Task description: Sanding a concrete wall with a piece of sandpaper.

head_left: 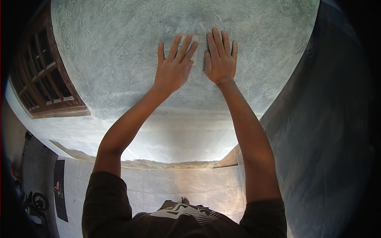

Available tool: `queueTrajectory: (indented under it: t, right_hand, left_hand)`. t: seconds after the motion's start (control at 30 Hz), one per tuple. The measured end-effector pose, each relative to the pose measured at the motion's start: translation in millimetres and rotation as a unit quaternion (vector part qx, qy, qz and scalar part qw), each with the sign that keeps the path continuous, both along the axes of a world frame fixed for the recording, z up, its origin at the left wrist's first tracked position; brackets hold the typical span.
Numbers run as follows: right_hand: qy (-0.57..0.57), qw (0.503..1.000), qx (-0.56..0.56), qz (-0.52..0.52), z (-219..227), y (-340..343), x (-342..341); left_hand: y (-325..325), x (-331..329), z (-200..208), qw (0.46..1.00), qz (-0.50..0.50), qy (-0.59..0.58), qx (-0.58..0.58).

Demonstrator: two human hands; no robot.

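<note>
My left hand (173, 65) lies against a grey, rough-plastered wall (119, 47), fingers stretched out and spread. Under its fingers is a pale, flat rectangular piece (195, 51); part of it shows at the right of the fingers and the rest is covered. I cannot tell what kind of piece it is. Just to the right, my right hand (221, 59) rests flat on the same wall with its fingers straight and a little apart. Nothing shows in or under the right hand. A gap separates the two hands.
At the left is a brown wooden window frame (59, 107) with dark panes. A dark grey wall (313, 139) runs along the right. Light floor tiles (158, 182) lie below, with a dark mat (60, 190) and a motorcycle (39, 201) at the lower left.
</note>
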State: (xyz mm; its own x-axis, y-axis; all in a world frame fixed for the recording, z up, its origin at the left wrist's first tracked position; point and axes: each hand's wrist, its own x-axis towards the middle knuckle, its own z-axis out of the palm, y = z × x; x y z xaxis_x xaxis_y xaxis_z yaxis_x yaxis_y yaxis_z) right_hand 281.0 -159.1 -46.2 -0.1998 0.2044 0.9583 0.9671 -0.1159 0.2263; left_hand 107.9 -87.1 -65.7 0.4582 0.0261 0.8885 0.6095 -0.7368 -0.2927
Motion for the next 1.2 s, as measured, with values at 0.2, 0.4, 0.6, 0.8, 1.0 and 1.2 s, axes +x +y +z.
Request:
queueTrajectory:
  t: [0.2,0.4,0.6,0.8,1.0,1.2]
  right_hand:
    - [-0.008,1.0,0.003,0.002,-1.2,0.6,-1.6]
    - [-0.005,1.0,0.002,0.007,-1.4,-1.3,-0.7]
    - [-0.006,1.0,0.004,0.004,-1.2,1.0,-3.7]
    - [-0.007,1.0,-0.001,0.009,-0.4,-2.1,1.4]
    - [-0.006,1.0,0.002,0.007,-1.4,0.9,-2.9]
    - [-0.014,1.0,-0.006,0.023,-10.8,-5.3,8.0]
  left_hand:
    - [4.5,0.1,0.9,1.0,-0.01,-0.002,-0.004]
    - [5.5,2.6,-19.8,0.999,-0.019,-0.028,-0.004]
    - [5.0,4.6,19.1,0.999,-0.019,-0.036,0.017]
    - [-2.1,7.1,-31.7,1.0,0.011,-0.008,-0.021]
    - [2.9,12.3,25.1,0.997,-0.012,-0.08,0.019]
    - [1.8,3.7,-45.6,0.999,0.013,0.037,-0.033]
